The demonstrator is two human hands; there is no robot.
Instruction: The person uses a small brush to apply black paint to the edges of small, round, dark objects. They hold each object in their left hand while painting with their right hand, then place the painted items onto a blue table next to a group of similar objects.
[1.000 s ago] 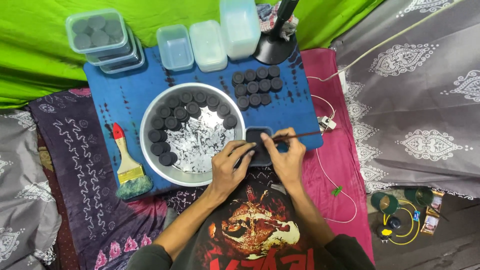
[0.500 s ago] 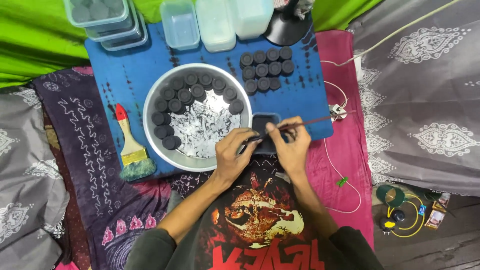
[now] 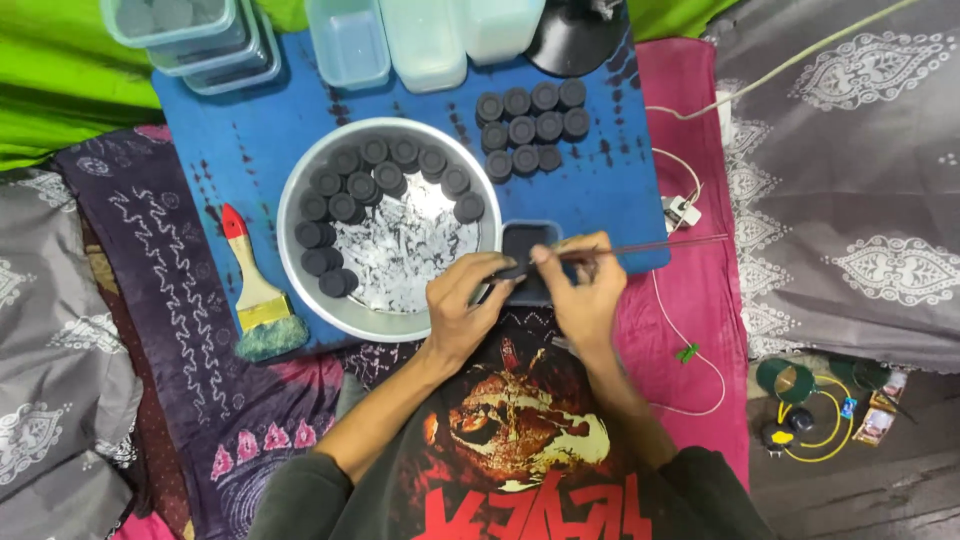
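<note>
Brush lies unused at far left on the blue board, beside the metal bowl whose upper-left half holds roughly a dozen and a half dark discs, the rest bare. Left hand and right hand meet at the small dark tray, the left pinching its near edge, the right pinching a thin stick over it. Ten further discs, the batch, sit apart above, so work appears partway through.
</note>
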